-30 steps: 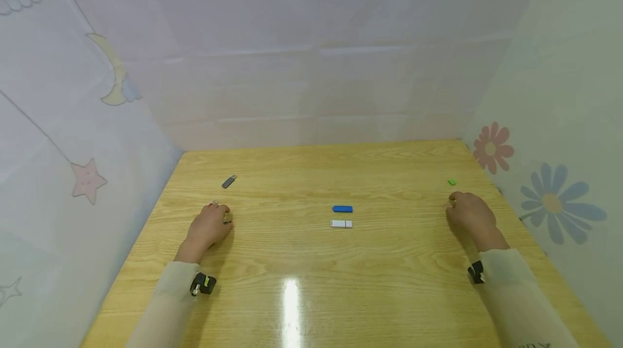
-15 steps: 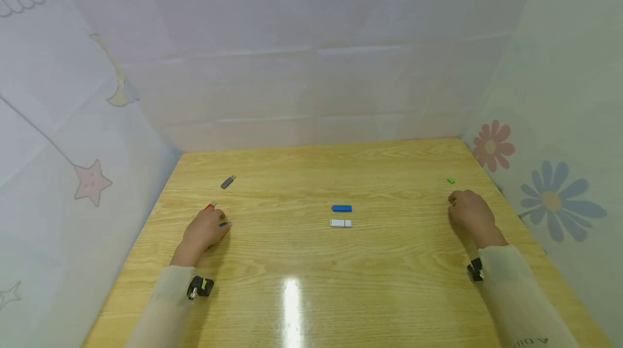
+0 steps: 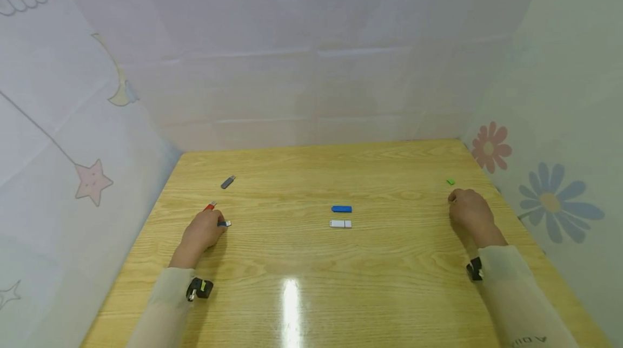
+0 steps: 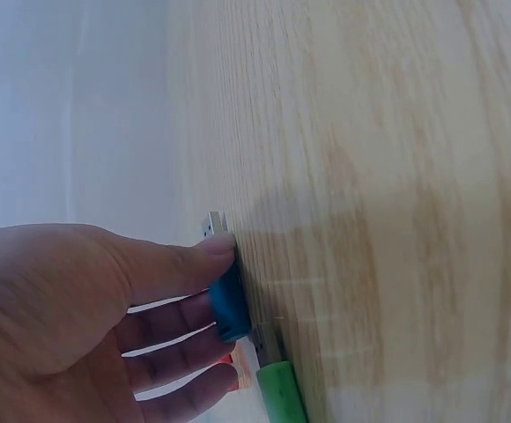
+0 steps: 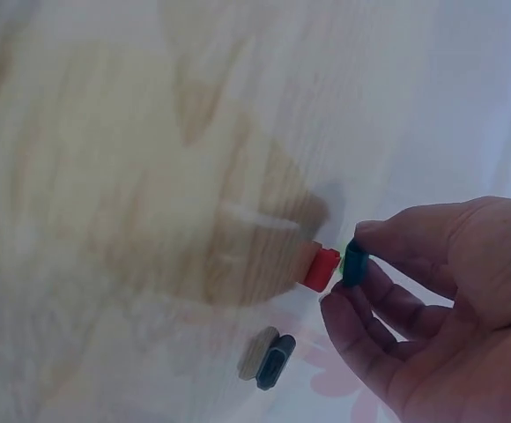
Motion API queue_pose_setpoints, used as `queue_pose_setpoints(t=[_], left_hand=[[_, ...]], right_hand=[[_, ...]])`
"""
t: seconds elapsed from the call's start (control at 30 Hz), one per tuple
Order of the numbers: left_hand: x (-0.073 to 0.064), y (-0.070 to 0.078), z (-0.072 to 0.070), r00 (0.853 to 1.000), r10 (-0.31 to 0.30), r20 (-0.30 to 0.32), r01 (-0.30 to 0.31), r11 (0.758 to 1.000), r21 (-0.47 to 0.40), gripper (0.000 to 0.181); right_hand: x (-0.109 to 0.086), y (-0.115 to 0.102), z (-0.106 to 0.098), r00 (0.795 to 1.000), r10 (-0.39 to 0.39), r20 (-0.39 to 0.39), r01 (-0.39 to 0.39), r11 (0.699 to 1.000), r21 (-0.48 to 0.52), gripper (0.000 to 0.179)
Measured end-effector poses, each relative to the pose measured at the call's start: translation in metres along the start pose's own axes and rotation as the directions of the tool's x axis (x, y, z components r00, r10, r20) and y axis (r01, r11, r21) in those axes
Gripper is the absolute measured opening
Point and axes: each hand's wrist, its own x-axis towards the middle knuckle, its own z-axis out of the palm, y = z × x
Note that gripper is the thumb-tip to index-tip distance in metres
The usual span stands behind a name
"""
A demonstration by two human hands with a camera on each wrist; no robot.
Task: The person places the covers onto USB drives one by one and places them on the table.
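Note:
On the wooden table [image 3: 311, 261] my left hand [image 3: 218, 223] pinches a small blue USB stick [image 3: 224, 223] against the tabletop. In the left wrist view the thumb [image 4: 194, 260] lies on the blue stick [image 4: 229, 304], whose metal plug points away. A red stick [image 3: 210, 207] lies just beyond the fingers. At the right side my right hand [image 3: 454, 199] pinches a dark teal cap [image 5: 355, 262] between thumb and forefinger. A red cap [image 5: 322, 267] and a black cap [image 5: 273, 361] lie beside it.
A blue stick [image 3: 342, 209] and a white stick [image 3: 340, 223] lie side by side mid-table. A grey stick [image 3: 227, 182] is at the far left and a green cap [image 3: 450, 181] is beyond my right hand. Curtain walls close in three sides.
My left hand has drawn back toward me, uncovering the red stick and more of the small blue stick. The right hand has barely shifted.

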Motion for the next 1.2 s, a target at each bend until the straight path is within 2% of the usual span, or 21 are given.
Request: queue_pose_setpoints(t=[0.13, 0.27, 0.47, 0.63, 0.93, 1.2], left_hand=[[-0.001, 0.001, -0.001, 1.0, 0.002, -0.015, -0.002, 1.0, -0.011, 0.017], [-0.002, 0.001, -0.002, 0.999, 0.011, -0.035, -0.011, 1.0, -0.018, 0.015], [0.0, 0.002, 0.0, 0.996, 0.04, -0.077, -0.042, 0.999, -0.021, 0.012], [0.001, 0.009, 0.0, 0.994, 0.043, -0.098, -0.047, 0.998, -0.044, 0.01], [0.0, 0.028, -0.001, 0.989, 0.071, -0.129, -0.082, 0.994, -0.074, 0.014], [0.004, 0.035, 0.002, 0.988, 0.073, -0.136, -0.088, 0.99, -0.109, 0.018]], right_hand=[[-0.002, -0.001, 0.0, 0.999, 0.001, -0.043, 0.0, 1.0, 0.022, 0.04], [-0.003, 0.0, 0.0, 0.995, -0.036, -0.094, 0.042, 0.998, 0.053, 0.036], [-0.005, -0.007, 0.003, 0.976, -0.114, -0.188, 0.124, 0.991, 0.044, 0.027], [-0.007, -0.015, 0.002, 0.96, -0.148, -0.239, 0.164, 0.985, 0.049, 0.026], [-0.008, -0.026, 0.002, 0.954, -0.175, -0.245, 0.199, 0.977, 0.079, 0.026], [-0.009, -0.038, 0.008, 0.962, -0.171, -0.212, 0.205, 0.968, 0.148, 0.03]])
